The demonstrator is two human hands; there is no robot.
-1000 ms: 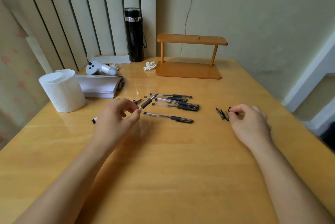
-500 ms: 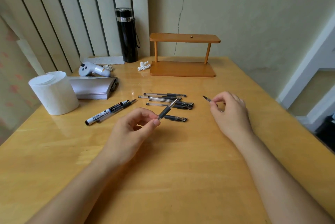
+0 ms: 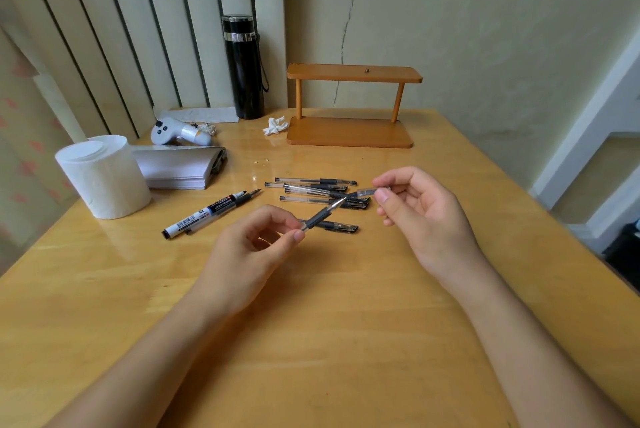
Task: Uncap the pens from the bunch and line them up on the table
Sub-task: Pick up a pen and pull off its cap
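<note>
At frame center, the left hand (image 3: 254, 247) pinches a pen (image 3: 320, 216) by its barrel, tip angled up-right for clearance. The right hand (image 3: 417, 209) pinches a cap (image 3: 367, 192) (apparently its own) just beside that tip, above the bunch (image 3: 318, 192) on the table (image 3: 346, 323).

Black flask (image 3: 243, 67), wooden shelf (image 3: 349, 105), tissue roll (image 3: 104, 178), notebook (image 3: 180, 167), controller (image 3: 178, 131).

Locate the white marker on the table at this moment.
In the head view, the marker lies on the table's left side, between the tissue roll and the left hand.
</note>
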